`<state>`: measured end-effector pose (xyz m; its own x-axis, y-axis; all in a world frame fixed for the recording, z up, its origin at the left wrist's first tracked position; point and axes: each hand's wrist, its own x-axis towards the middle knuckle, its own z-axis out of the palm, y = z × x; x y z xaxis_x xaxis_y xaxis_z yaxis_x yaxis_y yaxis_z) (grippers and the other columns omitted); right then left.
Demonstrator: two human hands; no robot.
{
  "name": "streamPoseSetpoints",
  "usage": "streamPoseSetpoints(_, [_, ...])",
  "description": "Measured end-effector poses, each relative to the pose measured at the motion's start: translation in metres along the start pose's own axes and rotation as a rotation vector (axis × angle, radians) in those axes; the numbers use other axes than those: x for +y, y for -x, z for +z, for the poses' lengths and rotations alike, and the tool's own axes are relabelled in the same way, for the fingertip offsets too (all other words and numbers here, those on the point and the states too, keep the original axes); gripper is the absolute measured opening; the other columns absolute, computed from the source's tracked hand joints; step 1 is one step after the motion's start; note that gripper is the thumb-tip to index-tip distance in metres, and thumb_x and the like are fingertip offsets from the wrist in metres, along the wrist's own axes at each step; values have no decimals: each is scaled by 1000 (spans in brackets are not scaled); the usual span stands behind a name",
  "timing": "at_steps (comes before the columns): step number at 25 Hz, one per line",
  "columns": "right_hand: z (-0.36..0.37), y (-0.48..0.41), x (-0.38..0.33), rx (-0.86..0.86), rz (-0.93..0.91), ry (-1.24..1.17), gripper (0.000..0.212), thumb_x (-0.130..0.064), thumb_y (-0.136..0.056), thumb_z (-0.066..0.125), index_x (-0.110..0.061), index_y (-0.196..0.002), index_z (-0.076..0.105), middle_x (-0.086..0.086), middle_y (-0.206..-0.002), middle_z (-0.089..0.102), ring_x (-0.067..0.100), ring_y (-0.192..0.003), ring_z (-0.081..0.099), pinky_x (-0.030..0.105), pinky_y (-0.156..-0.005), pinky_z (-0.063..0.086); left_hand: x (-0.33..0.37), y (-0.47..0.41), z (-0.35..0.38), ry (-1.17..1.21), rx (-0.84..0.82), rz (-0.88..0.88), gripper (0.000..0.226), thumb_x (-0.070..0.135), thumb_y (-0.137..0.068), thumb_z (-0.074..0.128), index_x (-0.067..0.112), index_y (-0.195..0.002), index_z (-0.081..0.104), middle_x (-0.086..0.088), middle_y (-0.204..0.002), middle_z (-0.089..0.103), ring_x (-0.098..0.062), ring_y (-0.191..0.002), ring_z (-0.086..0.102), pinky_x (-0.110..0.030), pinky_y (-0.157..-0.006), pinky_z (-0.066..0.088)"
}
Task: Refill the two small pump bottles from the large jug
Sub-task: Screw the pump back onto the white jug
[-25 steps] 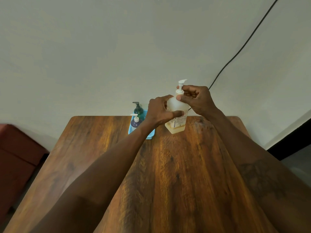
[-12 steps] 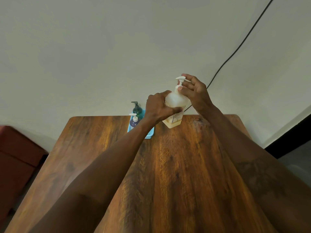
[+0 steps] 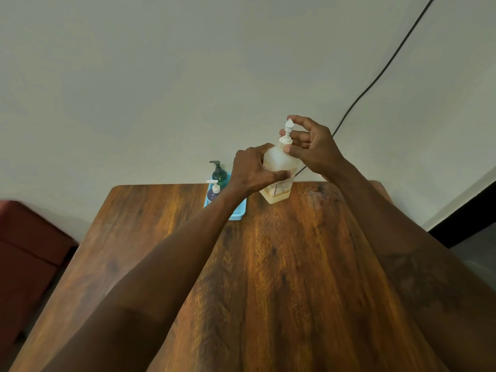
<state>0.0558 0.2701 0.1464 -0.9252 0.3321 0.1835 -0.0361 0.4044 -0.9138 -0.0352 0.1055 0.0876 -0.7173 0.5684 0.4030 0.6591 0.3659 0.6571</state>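
Large translucent plastic jug (image 3: 281,163), clasped by left grip (image 3: 252,170): right grip (image 3: 314,149), pinching its white pump (image 3: 287,134), has twisted it round, likely unscrewing.

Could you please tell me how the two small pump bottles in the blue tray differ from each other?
The small dark green pump bottle has a dark pump head; the small dark blue pump bottle has a white one. The green bottle stands farther back in the light blue plastic tray; the blue bottle stands in front of it. Both are upright with their pumps fitted.
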Motion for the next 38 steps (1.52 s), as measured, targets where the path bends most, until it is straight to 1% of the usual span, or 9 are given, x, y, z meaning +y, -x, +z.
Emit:
streamPoseSetpoints(4, [1, 2, 2, 182, 29, 227, 85, -56, -64, 90, -25, -134, 54, -4, -118, 67, 7, -100, 65, 25, -82, 56, 2, 0, 10, 33, -32, 8, 73, 64, -67, 80, 23, -126, 70, 2, -116, 76, -15, -93, 73, -37, -81, 62])
streamPoseSetpoints(7, [-6, 0, 5, -57, 34, 62, 74, -26, -82, 84, -23, -146, 46, 0, -139, 59, 11, -122, 61, 34, -102, 52, 1, -4, 13, 69, -54, -2, 72, 62, -68, 79, 23, -128, 68, 2, -118, 75, -15, -95, 72, -38, -83, 62])
streamPoseSetpoints(9, [-11, -2, 9, -70, -20, 118, 69, -10, -80, 83, -16, -141, 52, 3, -128, 68, 12, -116, 67, 37, -100, 55, -2, -4, 15, 78, -77, 7, 71, 61, -68, 80, 24, -127, 68, 4, -116, 75, -14, -94, 72, -39, -82, 62])
streamPoseSetpoints(15, [-6, 2, 9, 250, -40, 392, 64, -58, -63, 89, -19, -107, 63, -11, -91, 67, 2, -78, 64, 16, -71, 52, 8, -6, 24, 173, -124, 4, 59, 45, -74, 86, 19, -124, 70, 1, -117, 76, -15, -97, 74, -30, -82, 63])
streamPoseSetpoints(20, [-22, 1, 9, -148, 67, 13, 60, -15, -93, 69, -22, -148, 45, 0, -134, 65, 12, -120, 63, 37, -99, 54, 1, -12, 24, 191, -145, 1, 68, 53, -72, 83, 19, -128, 68, 3, -121, 74, -14, -100, 73, -32, -86, 62])
streamPoseSetpoints(23, [-23, -1, 12, -17, -6, 172, 59, -18, -84, 81, -18, -137, 54, 2, -119, 73, 11, -104, 71, 38, -91, 60, 2, -12, 27, 166, -171, 2, 68, 54, -73, 82, 17, -129, 68, 2, -122, 74, -15, -100, 73, -31, -86, 62])
streamPoseSetpoints(27, [-16, 2, 13, 225, -7, 295, 76, -48, -65, 92, -18, -122, 52, -3, -97, 70, 6, -81, 67, 11, -68, 52, 8, -11, 30, 188, -156, -9, 60, 45, -78, 84, 18, -128, 67, 0, -123, 74, -14, -100, 72, -23, -84, 61])
streamPoseSetpoints(32, [-25, 0, 22, -58, 76, -12, 63, -25, -87, 78, -21, -143, 48, 0, -133, 66, 12, -118, 65, 42, -101, 54, 8, -18, 25, 200, -168, 19, 61, 43, -77, 86, 19, -129, 68, 3, -121, 74, -13, -100, 73, -25, -86, 61])
streamPoseSetpoints(38, [-15, 3, 32, 146, -91, 93, 57, -13, -79, 83, -8, -132, 63, 3, -120, 73, 11, -110, 70, 40, -95, 58, 11, -15, 36, 208, -152, 20, 62, 41, -75, 87, 17, -129, 68, 2, -118, 75, -13, -100, 73, -24, -86, 61])
